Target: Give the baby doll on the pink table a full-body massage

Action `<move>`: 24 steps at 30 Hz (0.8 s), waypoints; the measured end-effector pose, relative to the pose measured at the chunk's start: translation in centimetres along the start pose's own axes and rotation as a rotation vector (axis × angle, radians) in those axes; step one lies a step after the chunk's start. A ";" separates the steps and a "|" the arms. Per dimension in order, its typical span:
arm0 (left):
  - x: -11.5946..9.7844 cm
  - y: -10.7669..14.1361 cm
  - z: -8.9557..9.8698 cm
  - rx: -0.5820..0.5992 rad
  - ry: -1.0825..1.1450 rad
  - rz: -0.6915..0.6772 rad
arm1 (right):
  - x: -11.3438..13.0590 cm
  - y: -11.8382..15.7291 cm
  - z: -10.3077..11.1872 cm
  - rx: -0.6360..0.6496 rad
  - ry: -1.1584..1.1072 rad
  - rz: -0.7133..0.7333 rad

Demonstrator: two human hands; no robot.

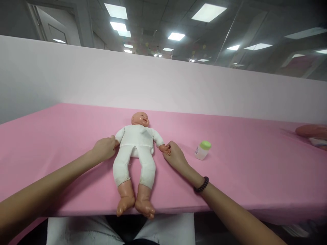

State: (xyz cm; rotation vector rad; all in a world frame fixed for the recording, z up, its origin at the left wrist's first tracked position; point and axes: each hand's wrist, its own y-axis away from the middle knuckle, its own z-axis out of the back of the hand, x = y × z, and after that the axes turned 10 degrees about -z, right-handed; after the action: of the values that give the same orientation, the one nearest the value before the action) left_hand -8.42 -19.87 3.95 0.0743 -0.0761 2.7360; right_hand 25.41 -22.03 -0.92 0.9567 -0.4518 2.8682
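A baby doll (pixel 138 137) with a white cloth body lies on its back on a pink-covered table (pixel 237 170). Its head points to the far side, and its bare feet reach the near edge. My left hand (pixel 104 149) is closed around the doll's hand on the left, which it mostly hides. On the other side, my right hand (pixel 176 156) pinches the doll's other hand, whose fingers show beside mine. Both doll arms are spread outward and down. A dark bead bracelet (pixel 201 184) circles my right wrist.
Right of my right hand stands a small clear bottle (pixel 202 150) with a green cap, leaning slightly in view. Part of another doll (pixel 310 131) shows at the far right edge. A white wall (pixel 153 81) with glass above it borders the table's back.
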 end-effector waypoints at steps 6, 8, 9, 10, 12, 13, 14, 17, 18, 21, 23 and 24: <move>1.5 -0.7 2.8 -0.146 0.081 0.082 | 1.7 -1.8 3.1 -0.077 -0.142 0.015; 2.6 -2.1 4.2 -0.307 0.166 0.090 | 2.7 -3.6 4.2 -0.161 -0.221 0.004; 3.2 -3.1 4.7 -0.396 0.207 0.065 | 3.2 -4.7 4.6 -0.204 -0.246 -0.001; 3.8 -4.3 5.1 -0.480 0.243 0.033 | 3.8 -6.0 4.8 -0.237 -0.262 -0.010; 4.9 -7.0 5.4 -0.581 0.318 0.018 | 4.7 -8.7 4.7 -0.273 -0.278 -0.034; 5.4 -8.5 5.3 -0.609 0.357 0.041 | 5.1 -10.1 4.4 -0.280 -0.276 -0.052; 5.8 -10.0 5.0 -0.619 0.414 0.075 | 5.4 -11.5 3.9 -0.272 -0.268 -0.067; 6.4 -13.8 3.7 -0.582 0.632 0.253 | 6.1 -15.2 2.3 -0.199 -0.214 -0.150; 6.5 -14.8 3.1 -0.565 0.684 0.321 | 6.2 -16.2 1.7 -0.171 -0.181 -0.179; 6.6 -17.1 1.6 -0.497 0.721 0.463 | 6.1 -18.4 -0.1 -0.079 -0.077 -0.249; 6.7 -18.2 0.8 -0.416 0.706 0.490 | 5.8 -19.3 -1.2 -0.016 -0.049 -0.282; 6.8 -18.7 0.5 -0.372 0.703 0.499 | 5.6 -19.6 -1.8 0.008 -0.049 -0.300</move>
State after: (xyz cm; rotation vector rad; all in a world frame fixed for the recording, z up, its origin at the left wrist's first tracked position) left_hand -7.28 -0.08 5.66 -1.1321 -0.4459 2.9890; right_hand 23.25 -2.85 5.95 1.0030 -0.2732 2.5842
